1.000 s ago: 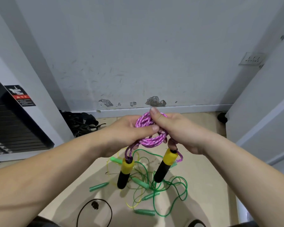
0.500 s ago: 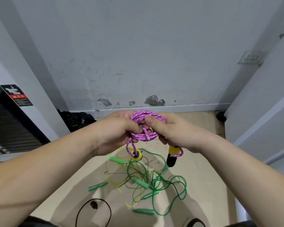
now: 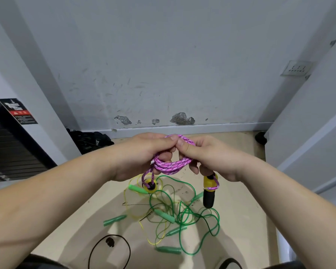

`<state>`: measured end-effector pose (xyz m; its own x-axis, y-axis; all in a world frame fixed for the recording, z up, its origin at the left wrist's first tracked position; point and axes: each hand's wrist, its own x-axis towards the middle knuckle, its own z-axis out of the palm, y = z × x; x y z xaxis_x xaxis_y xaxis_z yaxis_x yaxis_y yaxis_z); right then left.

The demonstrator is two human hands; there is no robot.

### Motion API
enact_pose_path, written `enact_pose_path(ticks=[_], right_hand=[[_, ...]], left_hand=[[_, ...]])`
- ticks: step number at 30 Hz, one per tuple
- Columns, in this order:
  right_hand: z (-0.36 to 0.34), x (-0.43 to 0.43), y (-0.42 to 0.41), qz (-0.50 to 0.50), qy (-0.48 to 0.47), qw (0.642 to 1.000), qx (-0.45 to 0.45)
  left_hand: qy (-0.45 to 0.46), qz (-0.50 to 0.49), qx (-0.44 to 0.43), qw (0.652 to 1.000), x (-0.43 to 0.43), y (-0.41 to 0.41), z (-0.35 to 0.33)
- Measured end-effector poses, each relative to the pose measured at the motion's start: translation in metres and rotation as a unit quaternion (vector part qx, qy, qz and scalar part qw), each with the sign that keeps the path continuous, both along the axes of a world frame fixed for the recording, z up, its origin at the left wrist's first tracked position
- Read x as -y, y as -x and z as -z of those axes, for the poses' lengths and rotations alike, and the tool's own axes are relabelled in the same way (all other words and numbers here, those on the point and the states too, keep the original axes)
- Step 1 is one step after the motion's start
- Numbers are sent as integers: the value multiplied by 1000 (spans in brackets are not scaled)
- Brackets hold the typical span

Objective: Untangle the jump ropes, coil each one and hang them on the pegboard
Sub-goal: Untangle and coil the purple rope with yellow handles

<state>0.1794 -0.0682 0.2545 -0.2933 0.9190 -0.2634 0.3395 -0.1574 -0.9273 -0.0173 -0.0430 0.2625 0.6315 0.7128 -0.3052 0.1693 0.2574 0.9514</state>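
Operator: Shifted since a second ago: I log both thumbs drawn together on top of the pink rope coil, and its left handle swung end-on to my camera.

Clerk: Hands, state?

Operator: Left hand: fingers curled through the coil. Right hand: thumb pinching the coil's top, lower fingers at the top of the right handle, which hangs straight down.

Clerk: Coil, location?

Operator: Held between both hands, above the floor. Long axis runs left to right, loops lying nearly flat. Tangle of green and yellow ropes: on the floor directly below.

Clerk: Pegboard?

Operator: Not in my view. I judge both hands equally near the coil, so either could carry it off.
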Motion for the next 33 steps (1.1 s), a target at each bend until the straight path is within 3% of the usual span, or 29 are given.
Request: enact_pose_path(ticks=[7,13,19,23,26,30,33], right_hand=[[-8,-2,-12,-9,81,993,-82],[-3,-5,-18,17,43,998,46],[-3,-3,-18,28,80,996,41],[-6,0,-16,9,178,981,-76],[-8,-5,-23,-12,181,975,-124],[-10,-5,-32,-56,178,975,-119],[-11,-3,-28,-6,173,978,-115]], left_hand=[[-123,-53,-80,988,0,1,6],[-167,-126,-88,974,-7,3,11],[-181,-194,-67,962,-14,9,12],[-184,-216,-77,956,-18,14,19],[-197,-228,-97,948,-18,14,24],[-199,-251,-113,941,-19,15,27],[-205,-236,-122,942,-16,15,24]])
